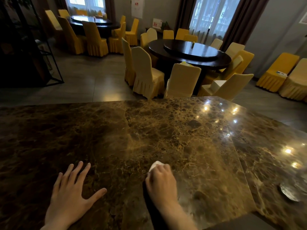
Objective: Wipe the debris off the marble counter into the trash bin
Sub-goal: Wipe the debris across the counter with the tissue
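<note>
- Marble counter (166, 130), brown with gold veins, fills the near half of the view; its polish mirrors several ceiling lights on the right side.
- The right hand (162, 181) is closed over a small white wad (155, 165), probably a tissue or cloth, and presses it on the stone. The fingers are curled together around it, so only the far tip of the wad shows.
- The left hand (73, 190) lies flat on the counter, to the left of the right hand and apart from it, with fingers spread and thumb pointing right. It holds nothing; I judge that it steadies the body while the other hand wipes.
- The debris itself I cannot make out (the marble pattern is busy and would hide small crumbs).
- The trash bin is not in view. It may stand below the near edge, so the wiping should probably pull toward the person, but this is only a guess.
- A round dark plate (289, 190) or a shallow dish sits near the right edge of the counter, well apart from both hands.
- Beyond the far edge is a dining room: a dark round table (189, 53) ringed by chairs in yellow and cream covers (146, 72), a second such table (93, 22) far left, curtained windows (214, 17) behind, and a grey tiled floor.
</note>
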The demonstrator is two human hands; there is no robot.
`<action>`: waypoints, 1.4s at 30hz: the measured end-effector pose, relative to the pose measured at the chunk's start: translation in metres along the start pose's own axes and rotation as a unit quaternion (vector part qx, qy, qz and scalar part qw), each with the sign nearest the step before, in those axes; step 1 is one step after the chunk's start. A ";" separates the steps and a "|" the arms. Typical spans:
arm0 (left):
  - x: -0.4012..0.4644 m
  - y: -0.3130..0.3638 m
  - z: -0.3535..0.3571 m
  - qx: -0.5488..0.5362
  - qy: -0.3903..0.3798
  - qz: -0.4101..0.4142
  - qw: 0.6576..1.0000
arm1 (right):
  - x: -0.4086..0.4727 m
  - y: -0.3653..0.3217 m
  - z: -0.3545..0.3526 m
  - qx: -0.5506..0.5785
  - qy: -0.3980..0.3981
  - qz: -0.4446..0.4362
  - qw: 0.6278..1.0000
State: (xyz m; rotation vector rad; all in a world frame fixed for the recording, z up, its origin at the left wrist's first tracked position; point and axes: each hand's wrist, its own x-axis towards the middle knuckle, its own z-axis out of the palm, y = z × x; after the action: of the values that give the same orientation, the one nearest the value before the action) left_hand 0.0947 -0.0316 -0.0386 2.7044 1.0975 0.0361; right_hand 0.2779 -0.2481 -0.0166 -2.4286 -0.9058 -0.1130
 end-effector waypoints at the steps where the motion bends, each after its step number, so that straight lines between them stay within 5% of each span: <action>1: -0.001 0.000 0.000 -0.003 0.002 0.001 1.000 | -0.001 -0.003 0.002 0.000 -0.014 -0.024 1.000; 3: -0.001 0.000 0.000 -0.003 0.001 0.002 1.000 | 0.005 0.010 -0.004 -0.020 -0.039 -0.033 0.998; 10: 0.001 -0.002 0.001 -0.001 -0.010 -0.006 1.000 | 0.034 0.085 -0.052 -0.055 0.079 0.209 0.973; 17: -0.001 -0.001 -0.001 0.004 -0.012 0.002 1.000 | 0.000 -0.037 0.022 0.023 -0.066 -0.055 0.996; 20: -0.001 0.000 -0.001 0.000 -0.003 0.003 1.000 | -0.004 -0.029 0.014 -0.005 -0.115 -0.142 0.983; 26: -0.002 -0.003 0.000 -0.011 -0.002 0.006 1.000 | 0.040 0.046 -0.028 -0.080 0.003 0.132 0.988; 28: -0.001 -0.003 0.002 -0.011 0.002 0.007 1.000 | 0.040 0.019 -0.013 -0.065 0.002 0.114 0.991; 34: 0.000 -0.004 0.001 0.003 -0.003 0.007 1.000 | -0.005 -0.067 0.037 0.002 -0.129 -0.142 0.981; 39: -0.001 -0.004 0.002 -0.007 0.000 0.003 1.000 | 0.042 -0.004 0.000 0.015 -0.016 0.087 0.996; 42: 0.000 -0.004 0.004 -0.011 -0.002 0.002 1.000 | 0.060 -0.033 0.012 -0.004 -0.031 0.071 0.997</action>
State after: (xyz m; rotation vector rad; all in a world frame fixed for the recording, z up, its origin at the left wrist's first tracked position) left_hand 0.0925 -0.0300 -0.0430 2.6853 1.0850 0.0443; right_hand 0.3023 -0.1864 0.0033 -2.5061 -0.7582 0.0108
